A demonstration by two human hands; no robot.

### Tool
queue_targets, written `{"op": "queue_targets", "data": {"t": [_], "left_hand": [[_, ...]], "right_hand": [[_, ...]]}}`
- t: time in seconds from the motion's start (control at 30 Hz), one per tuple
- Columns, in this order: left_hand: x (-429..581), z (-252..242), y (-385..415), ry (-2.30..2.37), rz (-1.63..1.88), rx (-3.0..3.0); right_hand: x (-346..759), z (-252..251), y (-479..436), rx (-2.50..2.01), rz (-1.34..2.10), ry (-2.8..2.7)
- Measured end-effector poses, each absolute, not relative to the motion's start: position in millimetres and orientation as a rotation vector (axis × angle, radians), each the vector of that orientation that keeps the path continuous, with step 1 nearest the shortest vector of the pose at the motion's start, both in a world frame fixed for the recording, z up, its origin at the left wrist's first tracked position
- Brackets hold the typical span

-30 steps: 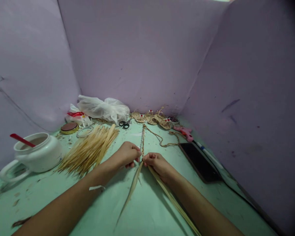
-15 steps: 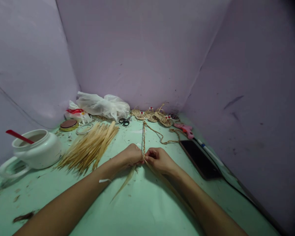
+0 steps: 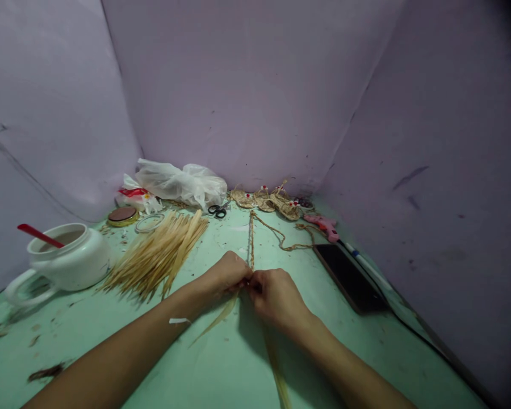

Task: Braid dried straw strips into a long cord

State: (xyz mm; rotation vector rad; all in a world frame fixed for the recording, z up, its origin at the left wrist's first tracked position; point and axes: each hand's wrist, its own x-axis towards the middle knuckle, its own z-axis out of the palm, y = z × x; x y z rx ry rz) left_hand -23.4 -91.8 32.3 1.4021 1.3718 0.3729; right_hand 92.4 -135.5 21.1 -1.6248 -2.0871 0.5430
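A thin braided straw cord (image 3: 252,238) runs straight from the back of the table toward me and ends between my hands. My left hand (image 3: 230,272) is closed on its near end. Touching it, my right hand (image 3: 275,295) is closed on the straw strands at the same spot; the fingertips partly hide the grip. One loose pale strand (image 3: 217,322) trails below my left hand. Another strand (image 3: 275,363) hangs under my right hand toward the table's near side. From its far end, the cord bends and continues right as a slack length (image 3: 281,238).
On the left are a bundle of straw strips (image 3: 162,255), a white mug (image 3: 74,264) and a round tin (image 3: 122,216). Farther back lie a plastic bag (image 3: 187,184), scissors (image 3: 217,211) and woven straw pieces (image 3: 283,204). A phone (image 3: 349,278) and pink glue gun (image 3: 323,224) are at right.
My right hand has turned, its fingers now closer against my left hand. The strand that lay along my right forearm now hangs down between my arms. The view has shifted slightly.
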Motion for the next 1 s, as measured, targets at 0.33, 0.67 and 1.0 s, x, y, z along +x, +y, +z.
{"op": "queue_targets", "data": {"t": [0.33, 0.67, 1.0], "left_hand": [[-32, 29, -87, 1.141, 0.382, 1.371], [-34, 16, -82, 1.156, 0.342, 1.686], [-21, 37, -117, 1.644, 0.181, 2.1]], "right_hand": [[107, 22, -113, -1.487, 1.372, -1.287], [106, 9, -107, -1.622, 1.503, -1.378], [98, -6, -107, -1.495, 1.468, -1.264]]}}
